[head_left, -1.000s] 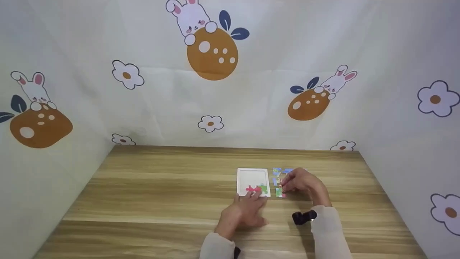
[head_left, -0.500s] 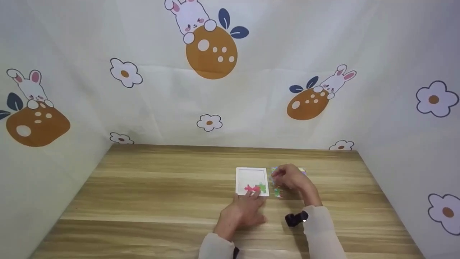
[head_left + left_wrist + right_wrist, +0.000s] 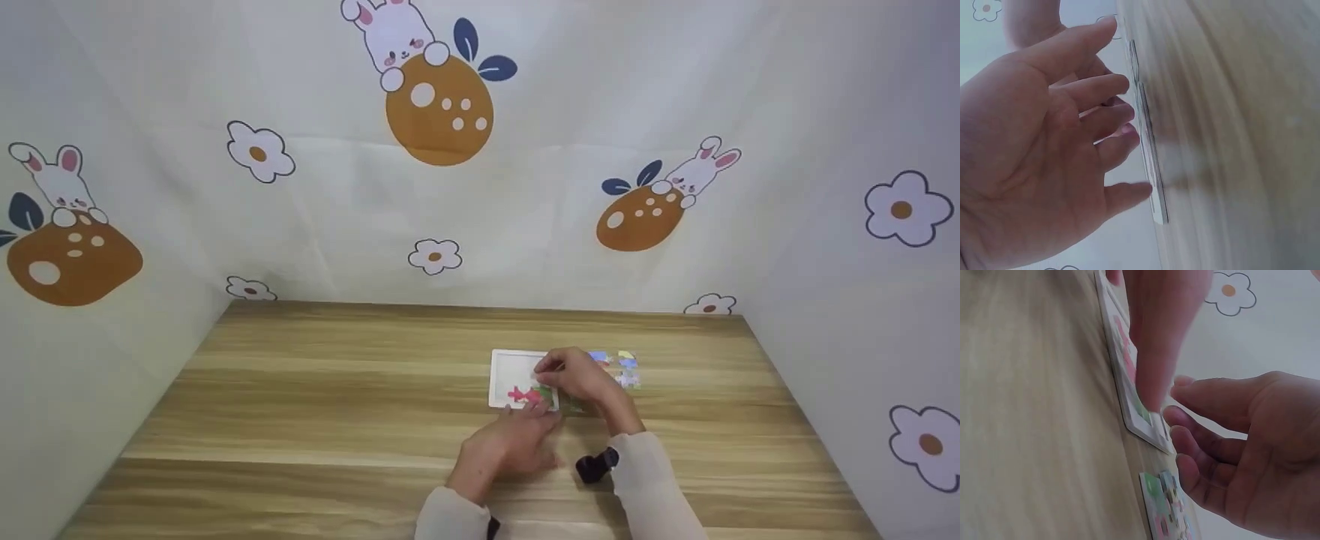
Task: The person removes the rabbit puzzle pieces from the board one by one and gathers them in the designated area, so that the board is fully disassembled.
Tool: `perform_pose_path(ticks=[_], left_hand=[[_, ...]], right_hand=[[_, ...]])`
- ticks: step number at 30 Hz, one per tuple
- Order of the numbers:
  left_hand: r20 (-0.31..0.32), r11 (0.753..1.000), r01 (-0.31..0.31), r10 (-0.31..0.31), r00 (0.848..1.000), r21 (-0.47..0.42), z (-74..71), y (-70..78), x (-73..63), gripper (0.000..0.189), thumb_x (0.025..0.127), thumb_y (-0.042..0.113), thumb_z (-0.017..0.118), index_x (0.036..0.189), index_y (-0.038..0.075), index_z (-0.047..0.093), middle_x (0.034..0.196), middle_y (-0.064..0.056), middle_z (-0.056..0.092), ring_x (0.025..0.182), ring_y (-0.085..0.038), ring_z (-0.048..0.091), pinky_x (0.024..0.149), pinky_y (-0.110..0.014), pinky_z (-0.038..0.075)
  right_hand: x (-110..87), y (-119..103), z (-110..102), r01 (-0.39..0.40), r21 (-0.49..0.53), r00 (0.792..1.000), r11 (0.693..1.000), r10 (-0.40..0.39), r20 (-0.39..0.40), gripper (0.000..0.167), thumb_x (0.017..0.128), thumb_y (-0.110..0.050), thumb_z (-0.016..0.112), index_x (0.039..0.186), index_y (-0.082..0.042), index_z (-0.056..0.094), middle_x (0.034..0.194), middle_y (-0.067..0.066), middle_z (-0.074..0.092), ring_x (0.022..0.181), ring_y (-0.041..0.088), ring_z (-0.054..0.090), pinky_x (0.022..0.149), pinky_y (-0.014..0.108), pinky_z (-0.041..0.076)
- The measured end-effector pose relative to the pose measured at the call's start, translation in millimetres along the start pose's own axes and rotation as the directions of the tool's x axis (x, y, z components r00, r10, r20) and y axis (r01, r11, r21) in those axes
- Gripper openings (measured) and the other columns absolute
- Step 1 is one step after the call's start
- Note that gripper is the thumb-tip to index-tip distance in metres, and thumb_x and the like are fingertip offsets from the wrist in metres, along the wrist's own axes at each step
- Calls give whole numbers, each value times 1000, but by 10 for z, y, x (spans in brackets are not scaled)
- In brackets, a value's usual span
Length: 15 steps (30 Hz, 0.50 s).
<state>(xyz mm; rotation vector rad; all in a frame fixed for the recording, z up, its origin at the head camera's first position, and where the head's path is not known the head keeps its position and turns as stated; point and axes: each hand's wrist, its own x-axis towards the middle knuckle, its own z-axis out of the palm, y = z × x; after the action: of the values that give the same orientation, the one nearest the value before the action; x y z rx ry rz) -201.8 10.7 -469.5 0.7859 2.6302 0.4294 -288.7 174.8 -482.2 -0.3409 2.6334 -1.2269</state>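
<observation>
A white puzzle frame (image 3: 517, 365) lies on the table with red and green jigsaw pieces in its near right part. My left hand (image 3: 511, 441) rests with extended fingers at the frame's near edge; the left wrist view shows its fingertips (image 3: 1143, 190) right at the frame's side. Over the frame's right part, my right hand (image 3: 576, 376) pinches a small puzzle piece between thumb and index finger, the piece mostly hidden by the fingertips. In the right wrist view, the right thumb and index finger are close together beside a left finger.
Several loose puzzle pieces (image 3: 627, 369) lie to the right of the frame, partly behind the right hand. A wood-grain table (image 3: 337, 420) carries everything. Printed fabric walls (image 3: 337, 210) with rabbits, fruit and flowers enclose it at the back and sides.
My right hand has moved left from the loose pieces to over the frame's right side, fingertips together. The left hand has stayed at the frame's near edge.
</observation>
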Motion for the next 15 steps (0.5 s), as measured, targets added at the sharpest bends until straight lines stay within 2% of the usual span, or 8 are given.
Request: perform_pose_path(ticks=[5,15], left_hand=[[10,1000,2,-1,1000,-19,25,-3,-2,70,93,38,65,155,20,39,165,-5,31,154,-22,28,126,-46,24],[19,1000,16,-15,1000,-23,25,31,25,71,91,36,66,155,19,39,165,-10,30,154,-23,27,126,-42,25]], right_hand=[[5,4,61,-4,10,1000,1000,4,30,9,93,-9,69,100,-7,75,98,6,72,91,16,63,81,30,53],[10,10,77,9,-12,997,1000,-8,82,12,94,-10,68,102,-11,77,98,2,74,91,14,63,82,29,52]])
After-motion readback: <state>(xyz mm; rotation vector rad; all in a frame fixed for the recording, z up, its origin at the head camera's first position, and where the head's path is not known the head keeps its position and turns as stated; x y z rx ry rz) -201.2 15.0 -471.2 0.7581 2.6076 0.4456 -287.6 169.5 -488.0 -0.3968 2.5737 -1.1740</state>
